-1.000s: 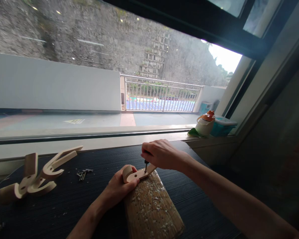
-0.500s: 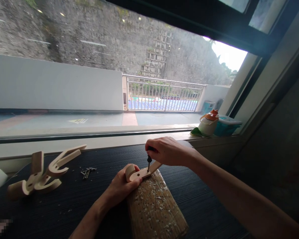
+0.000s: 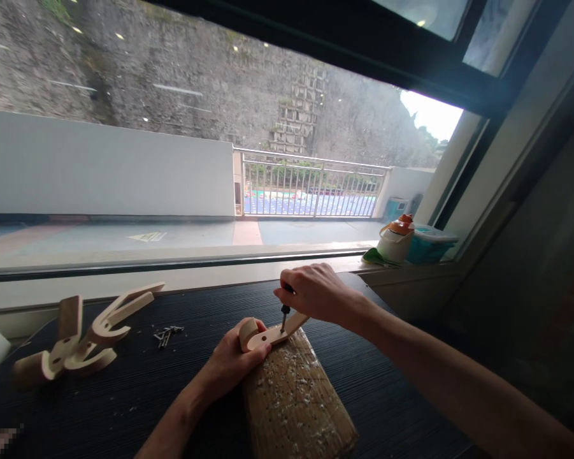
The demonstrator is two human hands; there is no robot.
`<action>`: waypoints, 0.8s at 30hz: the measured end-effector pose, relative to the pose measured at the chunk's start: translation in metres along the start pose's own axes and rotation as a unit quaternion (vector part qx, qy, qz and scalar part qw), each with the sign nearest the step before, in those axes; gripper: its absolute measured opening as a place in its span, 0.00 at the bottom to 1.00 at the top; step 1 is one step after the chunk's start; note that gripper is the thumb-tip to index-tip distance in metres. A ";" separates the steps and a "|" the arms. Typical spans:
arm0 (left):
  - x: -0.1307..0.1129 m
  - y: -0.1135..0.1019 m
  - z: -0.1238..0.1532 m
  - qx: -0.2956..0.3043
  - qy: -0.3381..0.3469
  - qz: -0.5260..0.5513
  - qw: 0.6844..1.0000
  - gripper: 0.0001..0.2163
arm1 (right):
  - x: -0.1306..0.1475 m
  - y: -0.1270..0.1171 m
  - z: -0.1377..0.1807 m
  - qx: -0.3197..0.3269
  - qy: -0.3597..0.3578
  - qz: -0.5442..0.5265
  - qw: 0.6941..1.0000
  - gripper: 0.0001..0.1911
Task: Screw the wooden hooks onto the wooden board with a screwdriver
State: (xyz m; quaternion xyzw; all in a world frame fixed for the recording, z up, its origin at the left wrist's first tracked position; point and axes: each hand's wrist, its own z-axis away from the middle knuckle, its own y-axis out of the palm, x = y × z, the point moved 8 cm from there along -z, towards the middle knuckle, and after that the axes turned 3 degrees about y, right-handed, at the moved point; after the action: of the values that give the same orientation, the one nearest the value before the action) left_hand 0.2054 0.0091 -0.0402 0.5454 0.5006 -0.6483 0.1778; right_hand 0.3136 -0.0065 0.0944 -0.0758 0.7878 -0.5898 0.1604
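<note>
A pale wooden hook (image 3: pixel 271 336) lies across the far end of a scarred wooden block (image 3: pixel 300 395), which is pitted with many small holes. My left hand (image 3: pixel 241 350) is closed around the hook's curled end, its thumb pressing on the flat part beside an open hole. My right hand (image 3: pixel 315 290) grips the dark handle of a screwdriver (image 3: pixel 285 311) from above. The screwdriver stands nearly upright, its tip at the hook's second hole. Whether a screw sits under the tip is too small to tell.
Several wooden hooks (image 3: pixel 71 344), pale and dark, lie on the black table (image 3: pixel 181 395) at the left. A small heap of screws (image 3: pixel 167 335) is beside them. On the windowsill stand a white bottle with an orange top (image 3: pixel 395 241) and a teal box (image 3: pixel 430 245).
My right hand has turned slightly on the screwdriver handle, its fingers shifting. The hook, the block and my left hand stay in place; the view has shifted a little.
</note>
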 end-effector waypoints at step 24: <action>0.002 0.000 -0.001 -0.002 0.001 -0.006 1.000 0.12 | -0.008 0.003 0.008 0.081 -0.049 -0.023 0.995 0.14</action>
State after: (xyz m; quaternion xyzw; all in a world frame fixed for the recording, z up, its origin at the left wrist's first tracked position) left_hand 0.2050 0.0106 -0.0419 0.5425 0.5051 -0.6481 0.1748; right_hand 0.3243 -0.0102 0.0914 -0.1093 0.7263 -0.6511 0.1914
